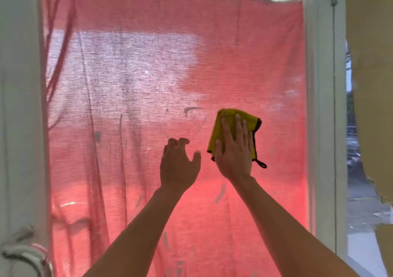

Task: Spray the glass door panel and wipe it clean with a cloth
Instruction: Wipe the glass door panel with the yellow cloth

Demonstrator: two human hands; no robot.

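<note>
The glass door panel (148,75) fills the view, with a red cloth hanging behind it and smears and drip marks on its lower half. My right hand (234,151) presses a folded yellow cloth (229,123) with a black edge flat against the glass, right of centre, fingers straight. My left hand (178,162) is raised just left of it, fingers loosely curled and holding nothing; I cannot tell whether it touches the glass. No spray bottle is in view.
A white door frame (323,106) runs down the right side, with a narrow window strip (359,191) onto the street beyond it. A white frame (19,106) and a metal handle (23,253) stand at the left edge.
</note>
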